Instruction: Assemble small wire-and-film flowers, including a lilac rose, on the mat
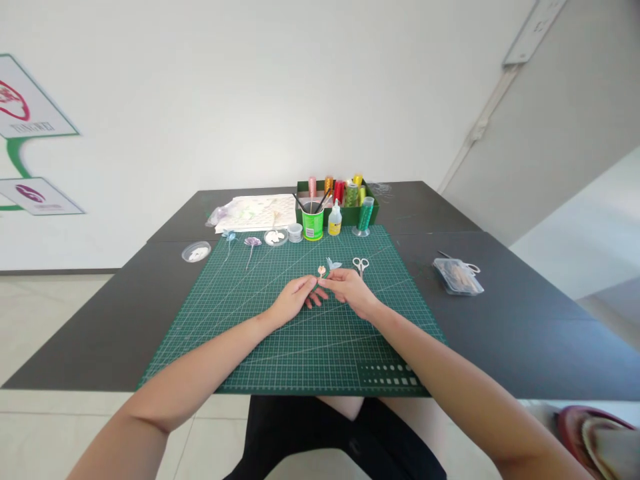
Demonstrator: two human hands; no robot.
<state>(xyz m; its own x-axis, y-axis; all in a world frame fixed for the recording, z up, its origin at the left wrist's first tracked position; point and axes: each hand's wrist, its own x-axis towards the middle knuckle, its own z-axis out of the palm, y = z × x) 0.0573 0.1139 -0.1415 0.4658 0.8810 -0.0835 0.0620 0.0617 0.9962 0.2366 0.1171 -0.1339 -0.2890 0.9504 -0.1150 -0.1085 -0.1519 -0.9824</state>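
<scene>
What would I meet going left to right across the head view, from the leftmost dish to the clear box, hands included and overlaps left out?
Leftmost dish → blue flower → purple flower → left hand → pale piece → right hand → clear box.

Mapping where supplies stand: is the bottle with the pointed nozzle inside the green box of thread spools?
No, the bottle stands in front of the green box, beside the bright green cup.

"What do your hands hold?"
"Over a green cutting mat (280,340), my left hand (297,293) and right hand (351,289) pinch a small pale flower (321,270) at its base."
"Nearby?"
"White-handled scissors (361,264), just beyond my right hand."
</scene>
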